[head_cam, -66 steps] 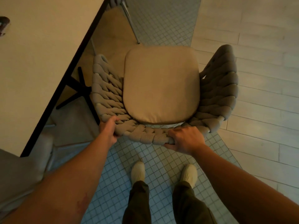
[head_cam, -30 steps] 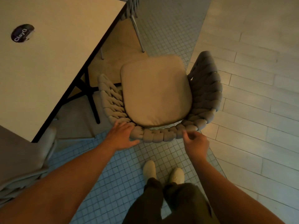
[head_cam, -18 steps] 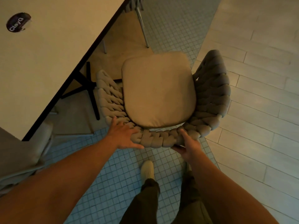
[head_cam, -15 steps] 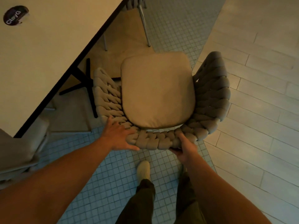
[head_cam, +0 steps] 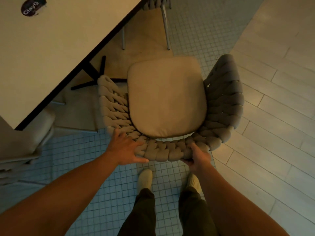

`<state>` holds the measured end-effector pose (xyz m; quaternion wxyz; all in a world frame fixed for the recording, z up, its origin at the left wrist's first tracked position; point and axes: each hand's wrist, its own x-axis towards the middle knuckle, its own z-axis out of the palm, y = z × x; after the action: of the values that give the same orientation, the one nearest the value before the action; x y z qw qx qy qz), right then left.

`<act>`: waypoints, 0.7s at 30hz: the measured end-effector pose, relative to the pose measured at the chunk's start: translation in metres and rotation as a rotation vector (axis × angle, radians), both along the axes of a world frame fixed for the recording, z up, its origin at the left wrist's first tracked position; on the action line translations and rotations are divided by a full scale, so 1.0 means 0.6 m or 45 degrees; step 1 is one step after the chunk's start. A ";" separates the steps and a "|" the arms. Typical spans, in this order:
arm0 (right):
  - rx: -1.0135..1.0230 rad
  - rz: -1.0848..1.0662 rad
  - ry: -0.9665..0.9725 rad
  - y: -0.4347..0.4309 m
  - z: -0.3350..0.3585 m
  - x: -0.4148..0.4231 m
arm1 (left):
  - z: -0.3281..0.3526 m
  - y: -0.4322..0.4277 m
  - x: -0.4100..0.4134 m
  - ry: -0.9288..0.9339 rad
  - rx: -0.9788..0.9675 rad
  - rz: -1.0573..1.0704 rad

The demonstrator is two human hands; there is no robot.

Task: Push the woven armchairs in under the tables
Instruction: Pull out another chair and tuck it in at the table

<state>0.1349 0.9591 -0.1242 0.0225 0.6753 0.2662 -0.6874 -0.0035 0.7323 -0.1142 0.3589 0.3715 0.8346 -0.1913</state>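
While set askew beside the table (head_cam: 51, 53), not under it, woven armchair (head_cam: 167, 106) gripped at backrest for steering: left hand (head_cam: 126, 149) flat, fingers spread, pressing weave; right hand (head_cam: 198, 157) apparently curled round rim, fingers hidden beneath. Needs turning toward table.

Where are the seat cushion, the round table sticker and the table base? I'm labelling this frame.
seat cushion (head_cam: 166, 97), head view, middle of its top.
round table sticker (head_cam: 33, 6), head view, its dark face.
table base (head_cam: 95, 74), head view, black foot.
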 end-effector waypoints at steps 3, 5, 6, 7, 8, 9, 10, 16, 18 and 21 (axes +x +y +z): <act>0.026 0.083 -0.009 0.034 0.000 -0.004 | -0.003 0.016 0.026 0.029 0.038 0.059; 0.039 0.146 -0.006 0.054 0.000 -0.008 | -0.003 0.028 0.042 0.066 0.064 0.083; 0.047 0.166 -0.004 0.062 0.001 -0.010 | -0.002 0.033 0.048 0.087 0.087 0.098; 0.052 0.184 0.004 0.070 0.001 -0.013 | -0.003 0.038 0.053 0.102 0.106 0.113; 0.053 0.205 0.009 0.078 0.001 -0.015 | -0.004 0.043 0.058 0.114 0.125 0.131; 0.054 0.225 0.008 0.086 0.000 -0.016 | -0.004 0.048 0.063 0.123 0.138 0.147; 0.058 0.241 0.003 0.094 0.000 -0.018 | -0.003 0.053 0.068 0.129 0.141 0.162; 0.063 0.316 0.020 0.131 -0.011 -0.023 | -0.012 0.079 0.091 0.131 0.073 0.259; 0.057 0.343 0.022 0.137 -0.015 -0.021 | -0.019 0.079 0.095 0.141 0.064 0.287; 0.054 0.398 0.036 0.142 -0.014 -0.016 | -0.011 0.080 0.101 0.117 0.052 0.350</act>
<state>0.1251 1.0442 -0.1323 0.1114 0.6163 0.3828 -0.6791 0.0570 0.7806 -0.1210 0.3355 0.2517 0.8969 -0.1402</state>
